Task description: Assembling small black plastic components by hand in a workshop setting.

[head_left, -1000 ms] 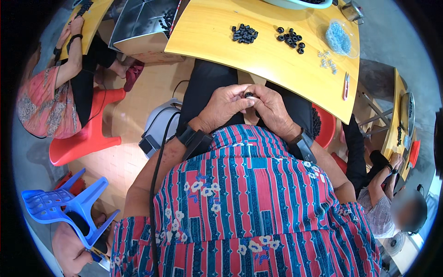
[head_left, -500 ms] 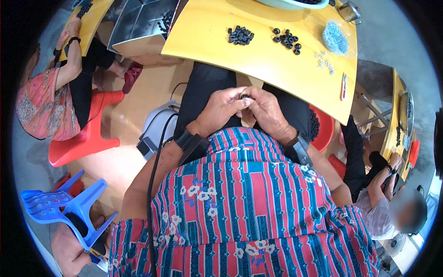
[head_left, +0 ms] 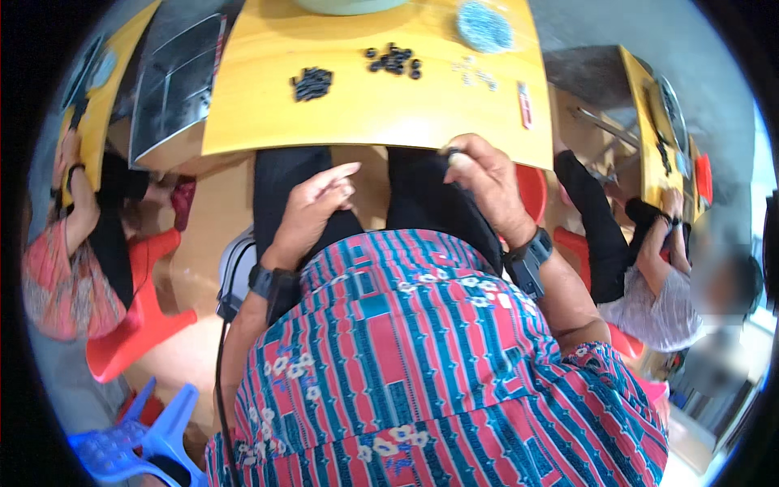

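My right hand (head_left: pixel 489 180) is closed in a pinch on a small black round part (head_left: pixel 453 152), just off the front edge of the yellow table (head_left: pixel 365 122). Over my lap, my left hand (head_left: pixel 312 207) has its index finger stretched out and the others loosely bent, with nothing visible in it. On the table lie a pile of short black cylinders (head_left: pixel 312 84) and, to its right, a group of rounder black parts (head_left: pixel 394 61). Small clear or shiny pieces (head_left: pixel 474 73) lie further right.
Beyond those pieces is a heap of bluish silvery bits (head_left: pixel 484 28). A red-handled tool (head_left: pixel 525 105) lies near the right table edge, above a red basin (head_left: pixel 532 191). A pale green bowl (head_left: pixel 349 5) stands at the back. People sit working at tables on both sides.
My hands were together around a small black part; now they are apart. The left has moved left, while the right holds the part further right. The whole view has shifted.
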A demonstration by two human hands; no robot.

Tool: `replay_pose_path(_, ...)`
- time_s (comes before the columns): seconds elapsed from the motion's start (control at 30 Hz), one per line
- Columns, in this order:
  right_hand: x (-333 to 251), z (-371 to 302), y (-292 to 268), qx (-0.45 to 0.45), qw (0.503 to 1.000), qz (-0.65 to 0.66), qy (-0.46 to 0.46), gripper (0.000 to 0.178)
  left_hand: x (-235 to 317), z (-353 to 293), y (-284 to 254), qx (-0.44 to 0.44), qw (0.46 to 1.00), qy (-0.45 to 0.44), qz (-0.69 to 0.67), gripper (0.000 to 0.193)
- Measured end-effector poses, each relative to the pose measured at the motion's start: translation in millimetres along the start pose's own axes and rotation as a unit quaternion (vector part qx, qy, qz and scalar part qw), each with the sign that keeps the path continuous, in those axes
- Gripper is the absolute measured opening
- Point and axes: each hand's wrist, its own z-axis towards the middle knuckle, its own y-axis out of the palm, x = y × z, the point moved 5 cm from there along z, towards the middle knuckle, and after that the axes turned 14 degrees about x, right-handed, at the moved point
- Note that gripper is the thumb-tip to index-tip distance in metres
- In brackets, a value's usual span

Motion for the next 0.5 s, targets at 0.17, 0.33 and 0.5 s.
replay_pose_path(0.17,16,-25,-127,0.296,0.953,-0.032,-0.059,0.019,-8,8,2,-0.026,1.000,0.011,0.013,0.038)
replay_pose_path(0.33,86,-49,-196,0.407,0.907,-0.099,0.044,0.028,-5,12,7,-0.030,0.999,0.009,0.042,0.038)
replay_pose_path(0.5,125,-48,-220,0.492,0.859,-0.113,0.086,0.027,0,10,5,-0.020,0.999,0.003,0.048,0.038)
